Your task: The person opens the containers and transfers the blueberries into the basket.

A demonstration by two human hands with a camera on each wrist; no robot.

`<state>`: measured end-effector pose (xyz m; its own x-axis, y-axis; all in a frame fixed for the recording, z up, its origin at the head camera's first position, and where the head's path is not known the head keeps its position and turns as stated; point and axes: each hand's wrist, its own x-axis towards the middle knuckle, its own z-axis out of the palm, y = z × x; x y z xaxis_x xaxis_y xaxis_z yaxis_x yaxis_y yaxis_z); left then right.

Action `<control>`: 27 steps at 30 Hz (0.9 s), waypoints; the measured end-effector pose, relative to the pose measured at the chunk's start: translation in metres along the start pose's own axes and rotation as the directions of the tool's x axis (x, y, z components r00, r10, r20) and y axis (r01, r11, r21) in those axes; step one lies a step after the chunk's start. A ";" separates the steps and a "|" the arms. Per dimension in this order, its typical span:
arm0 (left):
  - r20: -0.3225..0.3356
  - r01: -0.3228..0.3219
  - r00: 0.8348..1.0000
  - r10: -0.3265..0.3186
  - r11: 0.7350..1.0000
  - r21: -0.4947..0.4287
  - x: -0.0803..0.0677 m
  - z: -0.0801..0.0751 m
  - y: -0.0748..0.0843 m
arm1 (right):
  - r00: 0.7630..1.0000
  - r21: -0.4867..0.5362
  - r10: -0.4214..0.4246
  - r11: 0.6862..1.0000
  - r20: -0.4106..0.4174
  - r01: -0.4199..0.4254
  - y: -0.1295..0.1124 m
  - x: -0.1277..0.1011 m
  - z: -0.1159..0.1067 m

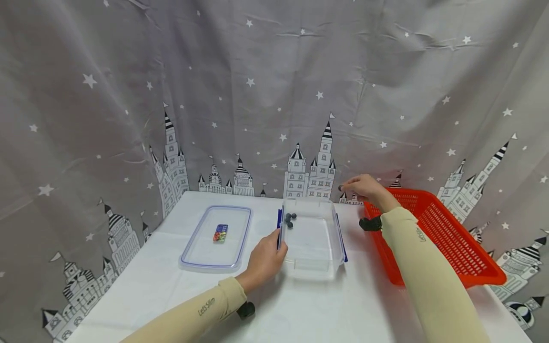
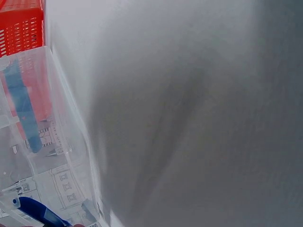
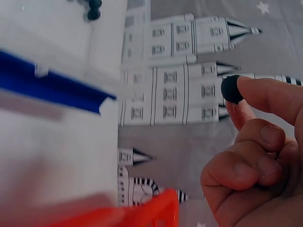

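A: Position of the clear box [image 1: 315, 247]?
B: Centred on the white table [image 1: 163, 286], open, with blue clips along both long sides.

A: Left hand [image 1: 264, 261]?
B: Pressed against the near left side of the box, fingers curled over the wall by the blue clip [image 1: 279, 233]. Gripping rather than spread, though fingertips hidden in the head view; no hand visible in the left wrist view, only box wall and table.

A: Right hand [image 1: 362, 186]?
B: Raised just past the far right corner of the box, in front of the curtain [image 1: 274, 95]. Thumb and forefinger pinching a small dark ball [image 3: 231, 89]; remaining fingers [image 3: 246, 175] curled toward the palm.

A: Inside the box?
B: A few dark balls [image 1: 290, 219] clustered in the far left corner, touching or nearly touching one another.

A: Left of the box?
B: The lid [image 1: 216, 237], flat on the table, just beside but apart, carrying a small coloured label [image 1: 220, 233].

A: Right of the box?
B: A red basket [image 1: 433, 238], near the box, not touching, under the right forearm.
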<state>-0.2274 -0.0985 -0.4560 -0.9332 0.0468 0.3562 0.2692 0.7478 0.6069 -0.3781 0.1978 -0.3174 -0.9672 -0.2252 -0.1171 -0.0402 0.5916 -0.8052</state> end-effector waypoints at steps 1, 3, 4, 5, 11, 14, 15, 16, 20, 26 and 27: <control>0.001 0.000 1.000 0.000 1.000 0.000 0.000 0.000 0.000 | 1.000 -0.005 0.001 1.000 0.003 -0.001 0.002 -0.003 -0.004; 0.004 -0.001 1.000 0.001 1.000 0.002 0.000 0.000 0.000 | 1.000 -0.005 0.005 1.000 0.007 -0.005 0.007 -0.008 -0.013; 0.005 -0.002 1.000 0.002 1.000 0.004 0.000 0.001 -0.001 | 1.000 -0.010 0.012 1.000 0.004 -0.012 0.009 -0.011 -0.017; 0.005 -0.003 1.000 0.003 1.000 0.004 0.000 0.001 -0.001 | 1.000 -0.012 0.015 1.000 0.003 -0.015 0.012 -0.013 -0.021; 0.003 -0.004 1.000 0.004 1.000 0.000 0.000 0.000 0.000 | 0.999 -0.035 0.037 0.999 -0.018 -0.037 0.028 -0.026 -0.042; 0.003 -0.007 1.000 0.007 1.000 0.001 0.000 0.000 0.001 | 0.999 -0.036 0.050 0.998 -0.019 -0.051 0.040 -0.031 -0.051; 0.003 -0.008 1.000 0.008 1.000 -0.001 0.001 -0.001 0.001 | 0.998 -0.039 0.055 0.998 -0.017 -0.055 0.044 -0.032 -0.054; 0.002 -0.009 1.000 0.009 1.000 0.001 0.001 -0.001 0.001 | 0.998 -0.040 0.061 0.997 -0.019 -0.062 0.049 -0.032 -0.056; 0.005 -0.004 1.000 0.004 1.000 0.003 0.001 -0.002 0.001 | 0.994 -0.041 0.109 0.993 -0.024 -0.110 0.070 -0.033 -0.062; 0.012 0.010 1.000 -0.010 1.000 -0.002 0.001 -0.001 0.001 | 0.984 -0.028 0.176 0.984 0.008 -0.175 0.097 -0.040 -0.066; 0.012 0.010 1.000 -0.010 1.000 -0.004 0.001 -0.001 0.001 | 0.984 -0.038 0.177 0.984 0.016 -0.177 0.101 -0.042 -0.067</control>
<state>-0.2276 -0.0984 -0.4547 -0.9387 0.0469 0.3414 0.2604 0.7454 0.6136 -0.3582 0.3185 -0.3546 -0.9548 -0.1294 -0.2676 0.1218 0.6509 -0.7494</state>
